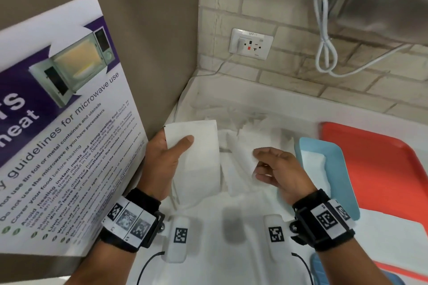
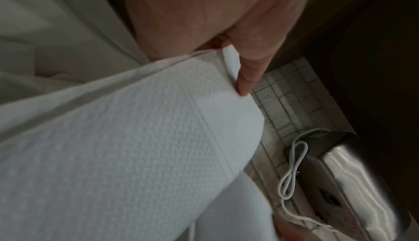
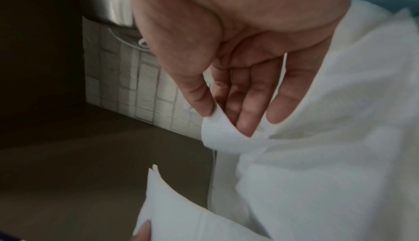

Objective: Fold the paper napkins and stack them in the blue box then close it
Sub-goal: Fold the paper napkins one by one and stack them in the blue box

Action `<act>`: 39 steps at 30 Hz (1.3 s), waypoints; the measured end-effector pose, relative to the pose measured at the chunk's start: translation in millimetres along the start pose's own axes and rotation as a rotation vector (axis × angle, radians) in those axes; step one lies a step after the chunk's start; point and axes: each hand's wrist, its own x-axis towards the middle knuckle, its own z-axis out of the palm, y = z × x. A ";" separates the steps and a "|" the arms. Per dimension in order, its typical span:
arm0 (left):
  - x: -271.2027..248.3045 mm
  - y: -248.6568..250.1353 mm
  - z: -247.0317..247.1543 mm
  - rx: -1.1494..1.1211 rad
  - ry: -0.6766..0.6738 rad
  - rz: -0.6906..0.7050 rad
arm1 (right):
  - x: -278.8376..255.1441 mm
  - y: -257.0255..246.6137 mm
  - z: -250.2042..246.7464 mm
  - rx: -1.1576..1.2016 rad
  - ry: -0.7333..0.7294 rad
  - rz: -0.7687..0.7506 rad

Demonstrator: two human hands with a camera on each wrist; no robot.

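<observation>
Napkins (image 1: pixel 245 127), a loose white heap, are lying on the desk (image 1: pixel 231 233) against the brick wall (image 1: pixel 301 18), between a microwave poster (image 1: pixel 64 111) on the left and a red tray (image 1: pixel 382 164) on the right. The blue box (image 1: pixel 333 169) is sitting open at the tray's near-left edge, just beside the heap, with white folded paper already lying inside it; its lid cannot be identified with certainty.

Step in hand: folding. One napkin (image 1: pixel 196 146) is being held up in front of the heap. The left hand (image 1: pixel 162 159) is pinching its upper left corner, thumb on the near face and fingers behind; the left wrist view is showing a fingertip (image 2: pixel 246 83) pressing the embossed sheet's edge. The right hand (image 1: pixel 278 169) is pinching a second white sheet (image 1: pixel 245 159), thumb against fingertips, at its edge; the right wrist view is confirming this, the fingers (image 3: pixel 244 112) nearly straight with paper nipped under the thumb. Whether this sheet is the far side of the same napkin or a separate one cannot be told.

Next move, as a judgement: the two pinched edges are likely needing to be brought together and creased flat, then the folded piece laid squarely on the stack in the box. Thin paper is apt to tear or drag neighbouring sheets, so a light pull is advisable. Much of the heap is remaining unfolded; closing is some way off.
</observation>
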 end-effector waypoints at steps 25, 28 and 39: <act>-17.3 14.1 28.6 0.085 -0.337 0.111 | -37.1 -43.2 28.1 -0.113 -0.156 -0.548; -24.3 18.1 32.6 0.043 -0.378 0.051 | -28.7 -36.7 31.8 -0.230 0.017 -0.641; -29.8 17.9 36.8 -0.036 -0.326 -0.066 | -25.1 -22.2 36.5 -0.344 0.119 -0.633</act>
